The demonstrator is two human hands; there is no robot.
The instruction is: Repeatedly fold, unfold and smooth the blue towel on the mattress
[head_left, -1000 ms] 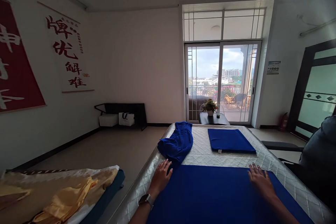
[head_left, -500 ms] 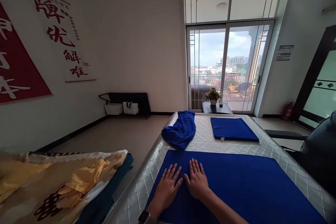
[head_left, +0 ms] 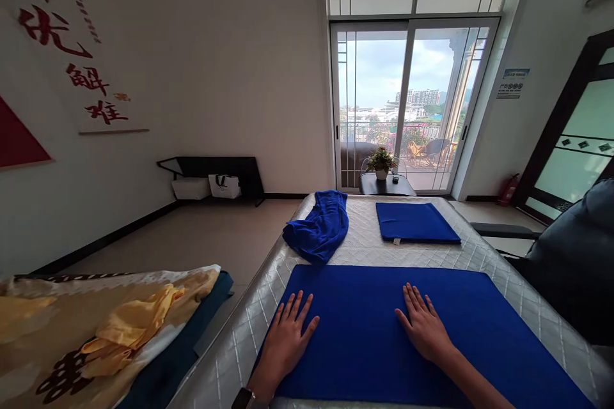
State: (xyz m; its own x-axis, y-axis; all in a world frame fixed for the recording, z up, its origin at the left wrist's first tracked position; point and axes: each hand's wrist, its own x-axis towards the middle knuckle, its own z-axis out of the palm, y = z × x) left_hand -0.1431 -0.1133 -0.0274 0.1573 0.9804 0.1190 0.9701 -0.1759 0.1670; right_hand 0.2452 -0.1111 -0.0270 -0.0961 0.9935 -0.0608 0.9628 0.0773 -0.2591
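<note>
A large blue cloth lies flat across the near part of a silvery quilted mattress. My left hand rests palm down near the cloth's left edge, fingers spread, a dark watch on its wrist. On the middle of the same cloth lies my right hand, flat with the fingers stretched out. Neither hand grips anything. Beyond the cloth, a crumpled blue cloth lies at the far left of the mattress. A neatly folded blue cloth with a small white tag sits at the far right.
At the left is a bed with a patterned cover and a crumpled yellow cloth. A black chair holding a potted plant stands past the mattress. A dark padded seat is on the right.
My right hand has slid to the right over the large cloth, away from my left hand. My left hand stays flat near the left edge. The view has shifted slightly.
</note>
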